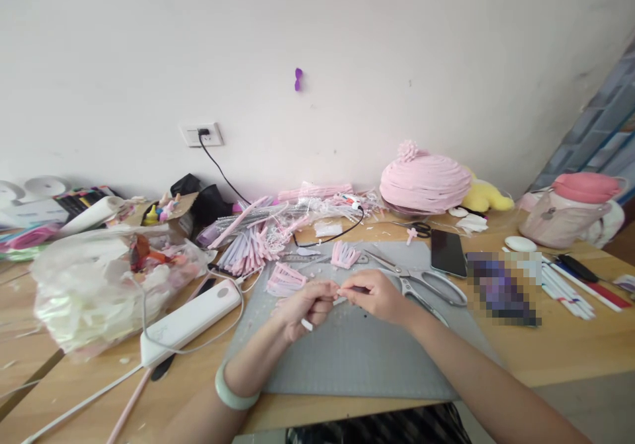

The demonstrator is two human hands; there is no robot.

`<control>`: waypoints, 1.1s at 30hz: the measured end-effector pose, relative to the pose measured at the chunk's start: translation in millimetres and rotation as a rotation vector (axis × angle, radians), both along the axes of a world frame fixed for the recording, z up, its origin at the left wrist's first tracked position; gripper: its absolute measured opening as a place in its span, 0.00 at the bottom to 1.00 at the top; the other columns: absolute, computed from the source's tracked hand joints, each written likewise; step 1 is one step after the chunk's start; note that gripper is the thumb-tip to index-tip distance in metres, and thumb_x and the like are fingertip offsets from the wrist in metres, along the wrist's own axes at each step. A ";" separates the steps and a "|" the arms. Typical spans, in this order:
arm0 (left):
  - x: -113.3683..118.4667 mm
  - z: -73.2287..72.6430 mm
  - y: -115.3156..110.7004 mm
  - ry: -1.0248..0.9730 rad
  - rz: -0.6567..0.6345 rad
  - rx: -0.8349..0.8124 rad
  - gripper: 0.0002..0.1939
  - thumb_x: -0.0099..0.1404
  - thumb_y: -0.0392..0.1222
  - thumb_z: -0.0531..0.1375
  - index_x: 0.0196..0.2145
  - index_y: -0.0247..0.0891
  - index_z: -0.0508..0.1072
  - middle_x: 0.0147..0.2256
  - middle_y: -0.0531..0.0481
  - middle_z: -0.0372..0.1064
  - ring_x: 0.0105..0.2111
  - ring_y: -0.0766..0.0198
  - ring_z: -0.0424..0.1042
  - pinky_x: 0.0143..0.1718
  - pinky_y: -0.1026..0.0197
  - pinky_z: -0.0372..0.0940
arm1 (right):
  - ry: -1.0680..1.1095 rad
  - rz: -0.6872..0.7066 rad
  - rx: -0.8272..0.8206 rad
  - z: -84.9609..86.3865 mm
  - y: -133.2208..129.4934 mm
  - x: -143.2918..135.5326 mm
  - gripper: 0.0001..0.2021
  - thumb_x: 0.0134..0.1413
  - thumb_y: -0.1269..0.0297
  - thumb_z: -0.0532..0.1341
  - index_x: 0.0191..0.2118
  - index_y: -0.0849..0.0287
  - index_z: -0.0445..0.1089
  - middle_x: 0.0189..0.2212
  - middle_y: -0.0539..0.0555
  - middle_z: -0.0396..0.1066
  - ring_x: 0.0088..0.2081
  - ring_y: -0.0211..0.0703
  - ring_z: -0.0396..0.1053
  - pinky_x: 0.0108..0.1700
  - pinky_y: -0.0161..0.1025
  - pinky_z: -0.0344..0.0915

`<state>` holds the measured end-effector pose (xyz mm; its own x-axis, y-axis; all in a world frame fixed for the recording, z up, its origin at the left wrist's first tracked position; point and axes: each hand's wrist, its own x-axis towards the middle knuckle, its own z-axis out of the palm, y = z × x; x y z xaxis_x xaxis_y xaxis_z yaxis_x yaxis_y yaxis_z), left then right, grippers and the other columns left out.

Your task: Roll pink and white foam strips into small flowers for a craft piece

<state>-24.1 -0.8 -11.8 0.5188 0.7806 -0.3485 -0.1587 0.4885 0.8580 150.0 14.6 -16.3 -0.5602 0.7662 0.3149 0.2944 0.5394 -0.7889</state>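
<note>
My left hand (308, 306) and my right hand (376, 294) meet over a grey cutting mat (357, 358). Together they pinch a thin white stick (325, 310) with a small pink piece at its upper end. A pale green bangle (232, 392) circles my left wrist. Fringed pink pieces (286, 278) lie on the mat just beyond my left hand, and another one (345, 254) lies farther back. Large scissors (419, 280) rest on the mat right of my right hand.
A white power bank (191, 318) with cables lies left of the mat, beside a clear bag of white material (94, 285). A phone (448, 252), white sticks (565, 292), a pink layered dome (425, 180) and a pink-lidded bottle (570, 211) stand to the right and back.
</note>
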 end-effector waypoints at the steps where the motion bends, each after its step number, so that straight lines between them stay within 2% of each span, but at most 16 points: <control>1: -1.3 1.3 0.8 -0.017 -0.022 -0.034 0.13 0.46 0.44 0.61 0.22 0.38 0.59 0.13 0.66 0.37 0.14 0.76 0.31 0.13 0.69 0.29 | 0.017 0.000 0.022 -0.1 0.5 -0.1 0.11 0.52 0.64 0.56 0.24 0.60 0.70 0.19 0.47 0.64 0.23 0.33 0.59 0.28 0.31 0.54; 4: -0.8 1.3 2.6 0.014 0.007 0.045 0.14 0.50 0.47 0.59 0.22 0.38 0.57 0.15 0.65 0.37 0.15 0.76 0.32 0.13 0.70 0.33 | 0.090 -0.096 -0.004 -2.6 2.4 -2.9 0.09 0.51 0.64 0.57 0.26 0.60 0.71 0.22 0.50 0.67 0.25 0.35 0.60 0.28 0.31 0.55; 6: 0.9 -3.0 3.8 0.172 0.123 0.265 0.12 0.54 0.48 0.57 0.24 0.38 0.59 0.15 0.64 0.40 0.15 0.75 0.38 0.14 0.71 0.40 | 0.145 -0.180 -0.136 -5.7 3.0 -6.9 0.08 0.49 0.64 0.58 0.25 0.61 0.70 0.19 0.49 0.64 0.23 0.34 0.57 0.24 0.31 0.52; 9: -1.7 -12.6 7.1 0.588 0.316 0.844 0.07 0.58 0.44 0.56 0.30 0.37 0.65 0.20 0.58 0.55 0.19 0.71 0.54 0.20 0.69 0.54 | 0.331 -0.219 -0.530 -8.5 2.7 -13.2 0.09 0.48 0.64 0.58 0.22 0.62 0.66 0.16 0.46 0.59 0.17 0.29 0.51 0.19 0.30 0.46; 10: -4.4 -15.5 8.3 0.713 0.332 1.064 0.06 0.59 0.42 0.55 0.32 0.37 0.66 0.24 0.54 0.61 0.22 0.70 0.60 0.24 0.67 0.58 | 0.418 -0.204 -0.687 -8.4 2.5 -14.6 0.09 0.48 0.65 0.57 0.21 0.62 0.65 0.16 0.45 0.58 0.15 0.27 0.48 0.18 0.29 0.45; 12: -11.1 -19.4 10.2 0.892 0.282 1.450 0.06 0.63 0.40 0.53 0.35 0.37 0.68 0.31 0.49 0.66 0.29 0.66 0.66 0.31 0.64 0.62 | 0.579 -0.135 -0.996 -6.4 2.7 -15.6 0.09 0.48 0.68 0.56 0.20 0.63 0.63 0.16 0.45 0.58 0.13 0.23 0.45 0.16 0.27 0.42; 14: -17.2 -20.9 10.7 1.002 0.204 1.710 0.08 0.65 0.39 0.50 0.37 0.37 0.68 0.34 0.46 0.68 0.32 0.65 0.68 0.33 0.63 0.63 | 0.668 -0.027 -1.263 -3.4 3.4 -14.5 0.09 0.48 0.71 0.56 0.20 0.65 0.62 0.16 0.45 0.58 0.12 0.21 0.42 0.15 0.25 0.40; 16: -20.1 -20.7 9.3 1.057 0.173 1.826 0.09 0.66 0.38 0.49 0.37 0.36 0.68 0.33 0.46 0.68 0.32 0.65 0.69 0.33 0.64 0.63 | 0.687 0.066 -1.433 -1.4 3.9 -13.2 0.08 0.49 0.72 0.56 0.22 0.66 0.64 0.16 0.44 0.57 0.12 0.20 0.42 0.14 0.23 0.40; 18: -18.7 -19.8 6.6 1.029 0.176 1.799 0.09 0.66 0.37 0.49 0.37 0.36 0.68 0.32 0.46 0.68 0.31 0.65 0.69 0.33 0.64 0.63 | 0.686 0.093 -1.429 -1.4 3.5 -13.2 0.06 0.48 0.72 0.58 0.23 0.66 0.65 0.16 0.45 0.58 0.12 0.20 0.44 0.14 0.22 0.42; 20: -13.9 -18.5 3.8 0.950 0.231 1.657 0.09 0.66 0.36 0.48 0.35 0.36 0.67 0.30 0.48 0.67 0.30 0.66 0.67 0.32 0.65 0.62 | 0.694 0.056 -1.296 -3.1 2.5 -14.9 0.05 0.45 0.70 0.61 0.24 0.66 0.67 0.16 0.46 0.60 0.13 0.21 0.49 0.15 0.23 0.45; 22: -7.5 -17.1 2.2 0.846 0.305 1.471 0.10 0.66 0.36 0.47 0.31 0.36 0.66 0.28 0.50 0.65 0.29 0.67 0.66 0.32 0.65 0.61 | 0.706 -0.006 -1.155 -5.6 1.5 -17.4 0.06 0.40 0.69 0.64 0.24 0.65 0.68 0.17 0.46 0.62 0.14 0.23 0.53 0.16 0.25 0.47; 24: -1.3 -16.0 2.2 0.719 0.354 1.276 0.11 0.65 0.38 0.48 0.27 0.36 0.65 0.25 0.52 0.63 0.27 0.67 0.64 0.30 0.65 0.59 | 0.691 -0.063 -1.080 -7.9 0.7 -19.6 0.07 0.36 0.68 0.66 0.24 0.64 0.68 0.17 0.46 0.63 0.15 0.25 0.54 0.17 0.26 0.48; 27: 4.7 -15.2 3.8 0.423 0.316 0.903 0.12 0.63 0.44 0.50 0.24 0.36 0.63 0.18 0.56 0.57 0.19 0.70 0.57 0.22 0.67 0.54 | 0.622 -0.141 -0.965 -10.1 -0.6 -21.7 0.07 0.36 0.66 0.65 0.24 0.62 0.68 0.14 0.44 0.59 0.16 0.27 0.54 0.18 0.27 0.48; 30: 6.4 -12.9 4.1 0.068 0.231 0.499 0.14 0.59 0.48 0.55 0.23 0.36 0.62 0.14 0.60 0.51 0.14 0.74 0.49 0.17 0.69 0.46 | 0.491 -0.228 -0.710 -10.8 -1.9 -22.5 0.05 0.41 0.64 0.62 0.24 0.61 0.68 0.13 0.43 0.57 0.16 0.29 0.53 0.19 0.29 0.49; 33: 6.2 -9.6 1.8 -0.183 0.167 0.207 0.11 0.56 0.42 0.59 0.22 0.33 0.63 0.16 0.61 0.50 0.13 0.78 0.46 0.16 0.71 0.45 | 0.336 -0.319 -0.300 -11.2 -1.6 -21.8 0.03 0.44 0.67 0.59 0.25 0.60 0.69 0.18 0.47 0.63 0.19 0.32 0.57 0.22 0.31 0.54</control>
